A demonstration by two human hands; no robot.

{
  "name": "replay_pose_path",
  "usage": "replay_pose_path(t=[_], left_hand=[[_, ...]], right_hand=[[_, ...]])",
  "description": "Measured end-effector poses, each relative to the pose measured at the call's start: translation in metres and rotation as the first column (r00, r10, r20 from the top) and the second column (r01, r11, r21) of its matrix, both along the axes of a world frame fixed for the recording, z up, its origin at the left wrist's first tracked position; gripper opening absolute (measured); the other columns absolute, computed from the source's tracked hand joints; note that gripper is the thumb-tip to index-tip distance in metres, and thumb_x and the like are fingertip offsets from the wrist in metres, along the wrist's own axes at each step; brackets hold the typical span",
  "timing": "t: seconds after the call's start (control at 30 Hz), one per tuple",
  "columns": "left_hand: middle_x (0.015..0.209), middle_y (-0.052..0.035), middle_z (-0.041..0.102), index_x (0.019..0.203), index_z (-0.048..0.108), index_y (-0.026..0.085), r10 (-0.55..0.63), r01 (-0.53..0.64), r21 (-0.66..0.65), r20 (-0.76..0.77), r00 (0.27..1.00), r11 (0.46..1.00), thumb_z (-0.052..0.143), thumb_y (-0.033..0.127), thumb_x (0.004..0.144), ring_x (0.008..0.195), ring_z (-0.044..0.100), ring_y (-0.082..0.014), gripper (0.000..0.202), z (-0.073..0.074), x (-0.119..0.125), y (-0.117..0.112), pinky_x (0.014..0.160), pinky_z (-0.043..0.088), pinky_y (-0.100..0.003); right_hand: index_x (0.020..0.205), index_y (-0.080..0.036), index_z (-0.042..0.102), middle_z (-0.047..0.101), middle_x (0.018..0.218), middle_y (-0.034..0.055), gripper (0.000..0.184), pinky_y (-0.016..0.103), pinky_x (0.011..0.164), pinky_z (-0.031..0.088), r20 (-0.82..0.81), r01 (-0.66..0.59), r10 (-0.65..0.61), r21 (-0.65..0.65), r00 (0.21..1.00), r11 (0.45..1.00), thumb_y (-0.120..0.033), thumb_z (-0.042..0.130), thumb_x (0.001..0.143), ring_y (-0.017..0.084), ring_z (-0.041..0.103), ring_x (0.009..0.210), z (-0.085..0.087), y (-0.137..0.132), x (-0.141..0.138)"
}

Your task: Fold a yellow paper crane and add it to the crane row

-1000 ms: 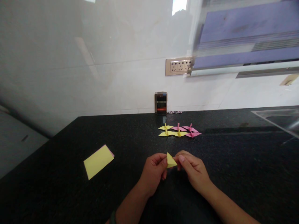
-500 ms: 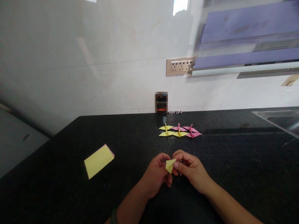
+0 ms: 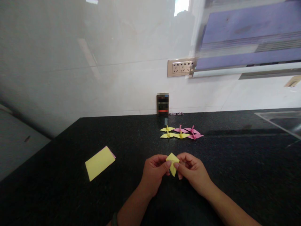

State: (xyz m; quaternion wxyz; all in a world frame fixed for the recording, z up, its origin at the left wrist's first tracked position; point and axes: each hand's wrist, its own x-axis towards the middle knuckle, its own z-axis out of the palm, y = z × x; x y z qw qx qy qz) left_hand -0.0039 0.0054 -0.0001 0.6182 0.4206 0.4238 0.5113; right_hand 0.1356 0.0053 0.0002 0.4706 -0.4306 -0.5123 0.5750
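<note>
A small folded piece of yellow paper (image 3: 172, 158), shaped like a kite with a point at top and bottom, is held up between my two hands. My left hand (image 3: 155, 171) pinches its left side, the thumb lying on the front face. On the right side my right hand (image 3: 193, 169) pinches it in the same way, thumb on the front. The fingers behind the paper are partly hidden. Just beyond my hands, folded paper cranes stand in two short rows, yellow cranes (image 3: 168, 135) on the left and pink cranes (image 3: 193, 136) on the right.
Yellow paper sheets (image 3: 100, 163) with a pink edge beneath lie on the dark countertop (image 3: 127, 135) at the left. A dark pixelated box (image 3: 162, 105) stands against the wall beside a beaded string (image 3: 176, 114). A sink (image 3: 282, 121) is at the far right.
The folded yellow paper has turned upright and its kite-shaped face now shows. My left thumb has come onto its front, and both hands now grip opposite sides.
</note>
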Motion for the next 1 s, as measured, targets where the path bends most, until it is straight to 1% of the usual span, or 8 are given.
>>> replay_pose_path(t=[0.13,0.3,0.47,0.67,0.77,0.83,0.9,1.0], left_hand=[[0.060,-0.0008,0.060,0.075,0.062,0.011,-0.022,0.022,0.025,-0.010,1.000,0.999,0.064,0.024,0.066,0.048,0.048,-0.0071,0.016,0.002,0.001,-0.002,0.047,0.039,-0.020],[0.059,0.0011,0.059,0.073,0.059,0.013,0.004,-0.003,0.020,-0.010,1.000,1.000,0.066,0.021,0.063,0.047,0.048,-0.0071,0.014,0.004,0.002,-0.002,0.046,0.040,-0.019],[0.055,0.0028,0.057,0.066,0.058,0.013,0.022,-0.022,0.018,-0.027,0.999,1.000,0.066,0.018,0.061,0.046,0.048,-0.0070,0.011,0.005,0.003,-0.003,0.045,0.038,-0.019],[0.050,0.0028,0.055,0.058,0.059,0.013,0.036,-0.033,0.032,-0.076,0.996,0.999,0.065,0.014,0.058,0.045,0.046,-0.0069,0.006,0.008,0.002,-0.004,0.046,0.037,-0.019],[0.052,0.0017,0.057,0.058,0.060,0.013,0.029,-0.026,0.037,-0.083,0.996,0.999,0.065,0.014,0.058,0.046,0.048,-0.0076,0.005,0.006,0.001,-0.004,0.047,0.038,-0.019],[0.055,0.0012,0.058,0.067,0.062,0.014,-0.002,0.003,0.027,-0.041,0.999,1.000,0.064,0.017,0.060,0.048,0.050,-0.0084,0.008,0.004,0.000,-0.003,0.048,0.040,-0.021],[0.057,0.0005,0.058,0.079,0.062,0.014,-0.043,0.043,-0.002,0.002,0.999,0.999,0.061,0.024,0.067,0.049,0.051,-0.0092,0.016,0.002,-0.001,-0.002,0.049,0.042,-0.022],[0.050,0.0005,0.055,0.079,0.063,0.011,-0.078,0.076,-0.020,-0.084,0.993,0.997,0.057,0.032,0.071,0.044,0.048,-0.0080,0.023,0.002,-0.002,-0.001,0.042,0.037,-0.019]], right_hand=[[0.075,-0.015,0.057,0.055,0.051,-0.0032,0.020,0.019,0.039,0.036,-0.029,-0.037,0.037,-0.011,0.999,0.999,-0.033,0.062,0.069,0.007,0.047,0.039,0.001,-0.001,0.000],[0.072,-0.014,0.058,0.055,0.048,-0.0035,0.019,0.018,0.038,0.035,0.002,-0.012,0.012,-0.006,1.000,1.000,-0.033,0.063,0.068,0.007,0.047,0.038,-0.001,0.000,0.000],[0.076,-0.015,0.058,0.060,0.053,-0.0007,0.018,0.019,0.038,0.037,-0.031,-0.034,0.034,-0.003,0.999,0.999,-0.031,0.061,0.070,0.007,0.049,0.038,-0.003,-0.001,0.000],[0.069,-0.016,0.057,0.056,0.047,-0.0038,0.010,0.018,0.038,0.036,-0.107,-0.015,0.015,-0.002,0.994,1.000,-0.025,0.061,0.069,0.007,0.049,0.037,-0.009,-0.002,-0.002],[0.069,-0.016,0.057,0.057,0.050,-0.0033,0.008,0.018,0.039,0.036,-0.121,-0.022,0.023,0.012,0.992,1.000,-0.024,0.060,0.069,0.007,0.048,0.038,-0.008,-0.002,-0.001],[0.069,-0.017,0.057,0.056,0.052,-0.0033,0.006,0.019,0.040,0.038,-0.100,-0.025,0.029,0.047,0.995,0.999,-0.022,0.059,0.070,0.007,0.049,0.040,-0.007,-0.002,0.001],[0.070,-0.018,0.057,0.054,0.057,-0.0029,0.003,0.020,0.042,0.040,-0.042,-0.010,0.016,0.137,0.999,0.990,-0.020,0.057,0.072,0.008,0.050,0.044,-0.005,-0.001,0.004],[0.071,-0.019,0.060,0.055,0.070,0.0004,0.008,0.022,0.047,0.043,0.096,-0.023,-0.011,0.337,0.995,0.941,-0.017,0.054,0.074,0.009,0.052,0.052,-0.002,0.001,0.009]])
